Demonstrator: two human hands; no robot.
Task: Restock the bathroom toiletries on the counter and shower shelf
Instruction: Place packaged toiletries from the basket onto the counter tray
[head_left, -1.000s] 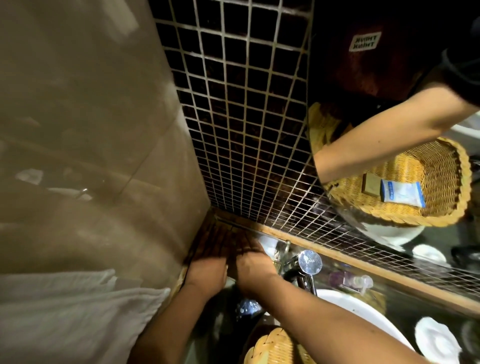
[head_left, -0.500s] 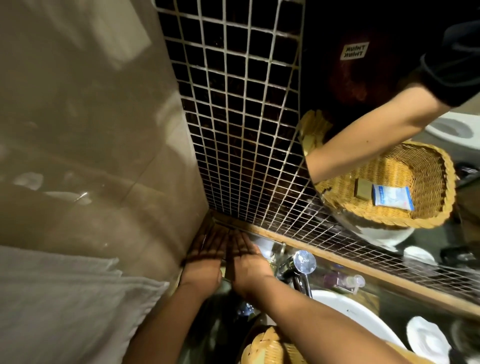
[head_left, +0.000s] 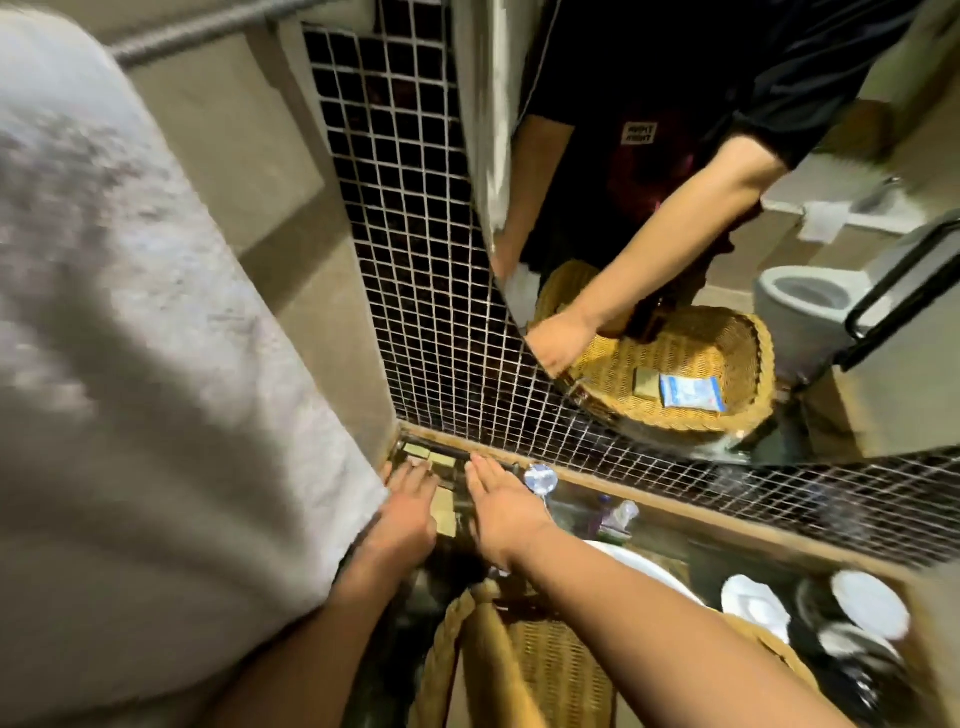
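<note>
Now both hands are seen flat and empty, fingers spread: the left hand (head_left: 410, 499) and right hand (head_left: 501, 506) flank small tan packets (head_left: 441, 460) laid in the bench (head_left: 675, 512) corner. A careless sweep could knock them toward the tap (head_left: 540, 478). In the mirror, the basket (head_left: 675, 384) holds one tan box and a blue sachet.

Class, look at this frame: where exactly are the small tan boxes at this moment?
In the head view, the small tan boxes lie in the counter's far left corner, against the dark mosaic tile wall, between the left hand and right hand.
</note>
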